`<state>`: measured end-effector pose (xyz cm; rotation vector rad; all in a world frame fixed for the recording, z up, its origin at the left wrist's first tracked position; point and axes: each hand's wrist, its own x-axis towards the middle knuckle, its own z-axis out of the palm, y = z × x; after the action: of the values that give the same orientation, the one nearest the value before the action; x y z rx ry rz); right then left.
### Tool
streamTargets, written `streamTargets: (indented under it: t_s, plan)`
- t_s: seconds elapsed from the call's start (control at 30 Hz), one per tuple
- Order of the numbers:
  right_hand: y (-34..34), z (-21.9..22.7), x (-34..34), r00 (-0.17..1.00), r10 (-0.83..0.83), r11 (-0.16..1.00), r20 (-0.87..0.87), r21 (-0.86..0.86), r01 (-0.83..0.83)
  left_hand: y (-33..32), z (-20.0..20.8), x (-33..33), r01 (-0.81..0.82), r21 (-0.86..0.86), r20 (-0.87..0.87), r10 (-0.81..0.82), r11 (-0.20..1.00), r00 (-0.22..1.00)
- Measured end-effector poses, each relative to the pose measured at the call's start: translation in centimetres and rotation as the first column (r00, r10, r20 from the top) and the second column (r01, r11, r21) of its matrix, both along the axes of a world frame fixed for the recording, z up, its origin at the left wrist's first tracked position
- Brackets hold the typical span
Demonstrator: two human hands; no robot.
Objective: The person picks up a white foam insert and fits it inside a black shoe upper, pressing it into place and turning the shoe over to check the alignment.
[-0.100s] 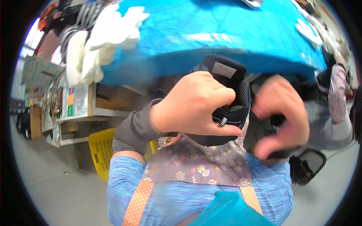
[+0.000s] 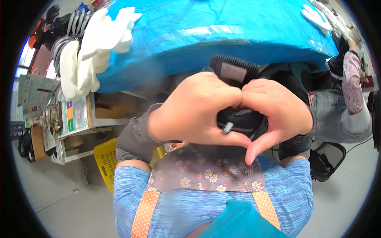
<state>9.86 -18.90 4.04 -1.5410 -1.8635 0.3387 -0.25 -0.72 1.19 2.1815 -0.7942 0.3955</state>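
Between my hands, in front of my apron, is a black shoe (image 2: 247,119) with a ribbed collar and a pale label inside its tongue. A small black-and-white striped tab (image 2: 228,127) sticks out at its near end. My left hand (image 2: 198,111) is closed on the shoe's left side, with its thumb along the near edge. From the right, my right hand (image 2: 282,109) is closed on the other side. Both sets of fingers meet over the opening, and the thumb tips come together at the near end. The shoe's underside and most of its sides are hidden.
A blue-covered table (image 2: 178,43) lies ahead, with white foot-shaped pieces (image 2: 101,35) piled at its left and another white piece (image 2: 316,19) at its right. A yellow basket (image 2: 105,160) stands low left. At right are another person's sleeve (image 2: 353,81) and a black-framed object (image 2: 327,160).
My right hand has moved left and closed on the shoe; it was apart from it before. My left hand has kept its hold, and the thumbs now meet.
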Motion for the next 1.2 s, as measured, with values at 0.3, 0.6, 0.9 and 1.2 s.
streamTargets:
  t_s: [0.3, 0.6, 0.9, 1.2]
  plan:
    - [-2.0, -5.5, -0.1, 0.990, 0.053, 0.959, -0.131, -0.270, -0.087, 1.1, -4.4, 1.0, 0.462, -0.205, -0.495, -0.499, 0.863, 0.712]
    - [-2.8, -8.7, -1.9, 0.999, -0.021, 0.990, 0.036, 0.143, 0.016, -0.4, -8.6, -1.8, 0.235, -0.192, -0.031, -0.245, 0.953, 0.969]
    - [-2.3, -8.6, -0.7, 0.983, 0.118, 0.993, -0.142, 0.042, -0.113, 0.9, -8.5, -0.6, 0.372, -0.269, -0.213, -0.432, 0.888, 0.876]
    - [-2.6, -7.1, -3.1, 0.948, -0.079, 0.982, 0.309, -0.138, 0.126, 0.5, -8.7, -2.2, 0.171, -0.107, -0.145, -0.185, 0.979, 0.972]
